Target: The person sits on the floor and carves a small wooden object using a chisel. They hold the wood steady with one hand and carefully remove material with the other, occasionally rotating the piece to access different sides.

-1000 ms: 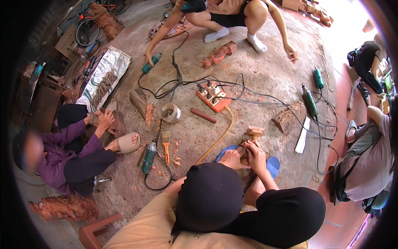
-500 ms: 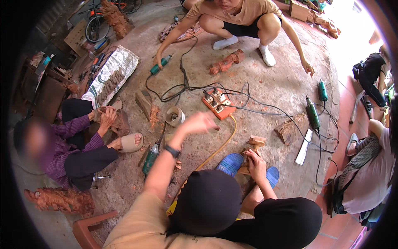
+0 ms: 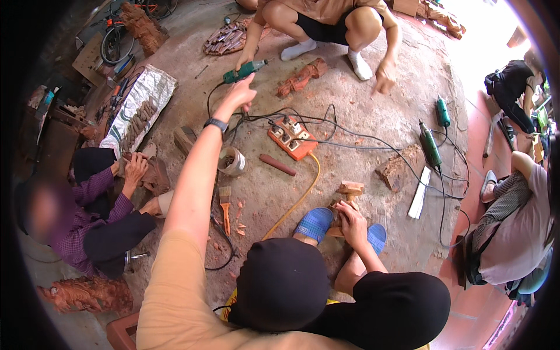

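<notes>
My left hand (image 3: 238, 95), a dark watch on its wrist, reaches far forward with its fingers partly bent. It is right at the lower side of a green handheld rotary tool (image 3: 239, 72). A co-worker's hand (image 3: 247, 58) is on that tool from the far side. Whether my own fingers touch or grip it, I cannot tell. Between my feet in blue slippers (image 3: 315, 224), my right hand (image 3: 352, 221) is closed on a light brown carved wood piece (image 3: 351, 188). Its lower part is hidden by the hand.
An orange power strip (image 3: 300, 150) with tangled black cords lies ahead. Near it are a brown stick (image 3: 277, 164), a white tub (image 3: 232, 161) and a brush (image 3: 225, 201). Two green rotary tools (image 3: 430, 146) lie at right. A seated person (image 3: 99, 213) holds wood at left.
My left hand has moved forward from beside the power strip to the green tool. The co-worker has lifted and turned that tool toward me. My right hand stays on the wood piece.
</notes>
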`<state>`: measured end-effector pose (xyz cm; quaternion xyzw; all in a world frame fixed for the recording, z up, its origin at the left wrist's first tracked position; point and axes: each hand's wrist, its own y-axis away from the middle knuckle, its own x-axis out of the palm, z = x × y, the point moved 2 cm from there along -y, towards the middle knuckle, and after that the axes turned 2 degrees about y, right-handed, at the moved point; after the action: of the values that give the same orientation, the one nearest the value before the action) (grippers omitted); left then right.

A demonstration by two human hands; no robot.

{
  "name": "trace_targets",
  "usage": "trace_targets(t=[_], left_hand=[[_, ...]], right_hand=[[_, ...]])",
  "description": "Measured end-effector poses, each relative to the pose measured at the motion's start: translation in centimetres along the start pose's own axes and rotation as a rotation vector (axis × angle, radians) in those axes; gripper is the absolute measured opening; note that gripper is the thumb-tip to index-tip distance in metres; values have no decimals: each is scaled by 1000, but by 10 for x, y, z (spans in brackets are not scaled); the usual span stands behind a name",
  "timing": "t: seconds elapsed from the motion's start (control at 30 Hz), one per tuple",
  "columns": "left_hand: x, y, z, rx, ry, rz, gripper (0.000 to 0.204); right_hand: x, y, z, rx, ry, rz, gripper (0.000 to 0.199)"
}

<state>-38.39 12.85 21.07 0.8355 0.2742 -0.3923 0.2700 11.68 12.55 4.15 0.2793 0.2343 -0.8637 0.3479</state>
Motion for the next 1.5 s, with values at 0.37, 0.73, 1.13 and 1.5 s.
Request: trace_targets(t=[0.37,0.73,1.13,1.5], left_hand=[[86,-3,-42,-32,-65,188,81],[238,204,-31,531,181,552,30],[311,299,-11,749,126,360,69],[344,293,-20,688,201,163,77]], right_hand=[[0,2,3,-45,32,-54,23],[5,3,-2,-56,13,-61,23],[6,3,-4,22,63,11,24],[5,4,-3,17,32,-12,27]])
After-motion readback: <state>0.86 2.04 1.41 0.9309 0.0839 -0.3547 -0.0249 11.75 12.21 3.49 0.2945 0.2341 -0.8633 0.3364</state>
